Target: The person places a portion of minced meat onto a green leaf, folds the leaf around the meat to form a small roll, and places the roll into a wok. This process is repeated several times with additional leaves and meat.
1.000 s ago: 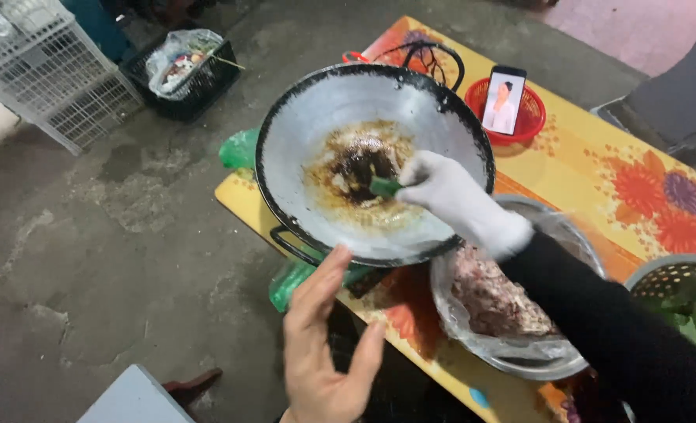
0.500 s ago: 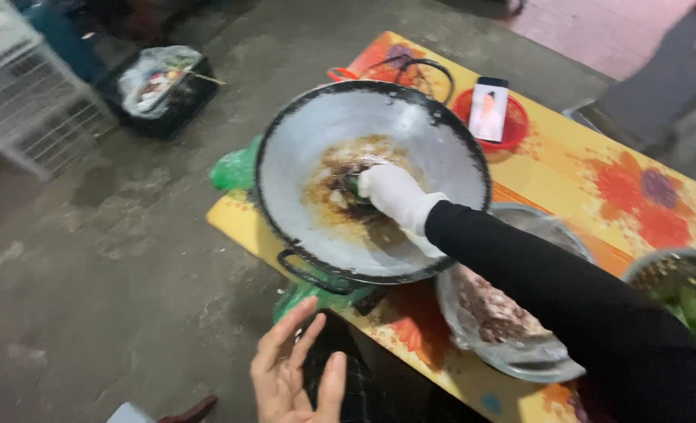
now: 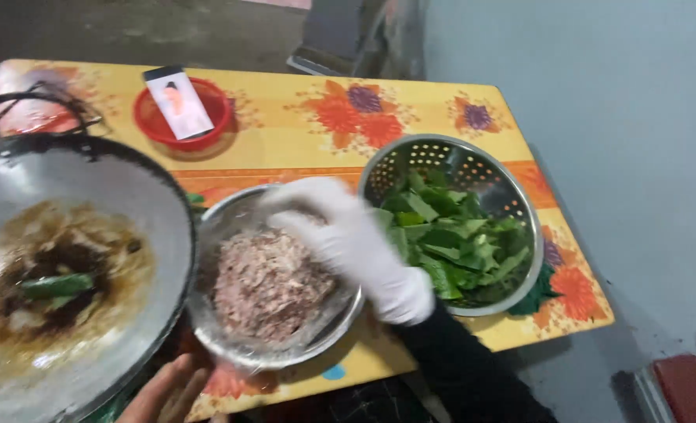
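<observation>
Two hands in shot, and the gloved one is the busy one: the right hand point(image 3: 348, 243), in a white glove with a dark sleeve behind it, is down over the far rim of the metal bowl point(image 3: 230, 333), fingers point(image 3: 297, 205) curled loosely and dipping toward the minced meat point(image 3: 266, 286); whether they have actually pinched any of it I cannot tell, the glove is blurred and covers the spot; the bowl itself, lined with clear plastic, sits on the table near its front edge, between the wok and the colander, its rim just beside both; the meat is a pinkish-grey heap filling the middle of the bowl; down at the bottom edge the bare left hand point(image 3: 164, 395) shows only partly, fingers spread and holding nothing that I can see, just below the bowl and the wok's rim; to the left, the big dark-rimmed wok point(image 3: 160, 196) holds brown sauce and scraps with one green piece point(image 3: 58, 284) lying in it; to the right, the perforated steel colander point(image 3: 473, 168) is piled with green leaves point(image 3: 457, 243); farther back a red dish point(image 3: 207, 133) carries a phone point(image 3: 177, 102) leaning across it; all of it stands on a yellow table point(image 3: 411, 110) printed with orange and purple flowers.
</observation>
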